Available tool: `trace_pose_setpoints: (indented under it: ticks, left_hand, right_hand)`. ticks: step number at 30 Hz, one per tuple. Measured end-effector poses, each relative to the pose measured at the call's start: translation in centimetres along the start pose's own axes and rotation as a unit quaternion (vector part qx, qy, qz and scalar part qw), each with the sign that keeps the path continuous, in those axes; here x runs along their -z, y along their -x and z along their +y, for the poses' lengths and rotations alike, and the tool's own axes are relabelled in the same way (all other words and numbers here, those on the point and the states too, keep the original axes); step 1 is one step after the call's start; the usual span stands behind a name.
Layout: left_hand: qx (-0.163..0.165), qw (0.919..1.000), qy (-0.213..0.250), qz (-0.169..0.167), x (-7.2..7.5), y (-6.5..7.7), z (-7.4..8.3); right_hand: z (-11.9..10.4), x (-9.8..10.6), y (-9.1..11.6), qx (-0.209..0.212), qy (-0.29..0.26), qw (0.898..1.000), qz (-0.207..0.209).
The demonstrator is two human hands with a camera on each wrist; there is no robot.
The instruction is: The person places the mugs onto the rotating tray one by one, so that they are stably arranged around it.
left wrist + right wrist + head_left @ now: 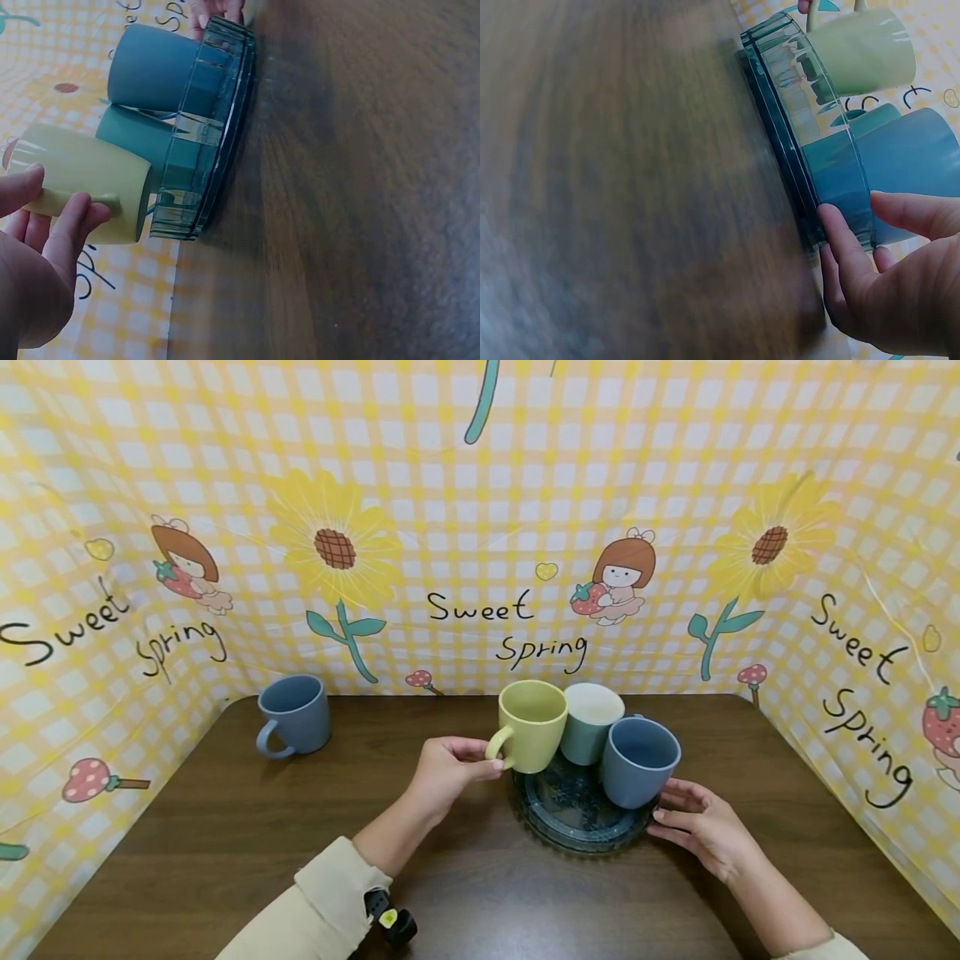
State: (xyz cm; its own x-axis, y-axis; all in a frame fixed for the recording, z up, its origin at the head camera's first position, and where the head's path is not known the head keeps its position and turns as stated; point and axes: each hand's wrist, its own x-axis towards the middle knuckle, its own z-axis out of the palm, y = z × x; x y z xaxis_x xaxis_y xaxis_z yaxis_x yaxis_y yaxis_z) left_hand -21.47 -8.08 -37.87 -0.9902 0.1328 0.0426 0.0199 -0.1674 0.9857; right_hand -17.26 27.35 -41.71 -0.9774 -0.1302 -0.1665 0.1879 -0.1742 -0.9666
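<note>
My left hand pinches the handle of a yellow-green mug between thumb and fingers. The mug is upright, its base close over the left rim of a round, see-through dark teal tray. On that tray stand a blue mug at the right and a green cup with a white inside at the back. My right hand grips the tray's right edge; in the right wrist view the thumb lies at the upper rim and a finger at the lower edge.
Another blue mug stands at the back left of the brown wooden table, its handle towards the front left. A yellow checked cloth with flowers and lettering hangs behind the table and along both sides.
</note>
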Motion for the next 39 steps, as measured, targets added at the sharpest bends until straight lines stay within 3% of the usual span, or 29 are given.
trace_pose_setpoints:
  ticks: [8, 17, 24, 32, 39]
  left_hand:
    - [0.009, 0.9996, -0.028, 0.0, -0.8, 0.0, -0.4]
    - [0.013, 0.9961, -0.082, 0.032, -1.3, 0.2, -1.7]
    - [0.012, 0.9954, -0.092, 0.022, -1.5, 0.2, -2.5]
    - [0.023, 0.991, -0.128, 0.033, -1.8, 0.3, -2.4]
    - [0.036, 0.9932, -0.107, 0.026, -1.8, 0.0, -2.4]
  right_hand:
    - [0.1, -0.1, 0.0, -0.001, 0.009, 1.0, 0.003]
    - [0.1, -0.4, 0.1, -0.005, 0.006, 1.0, 0.009]
    - [0.1, -0.5, 0.2, -0.009, 0.007, 1.0, 0.013]
    - [0.2, -0.5, 0.1, -0.006, 0.009, 1.0, 0.016]
    - [0.3, -0.6, 0.1, -0.01, 0.011, 1.0, 0.013]
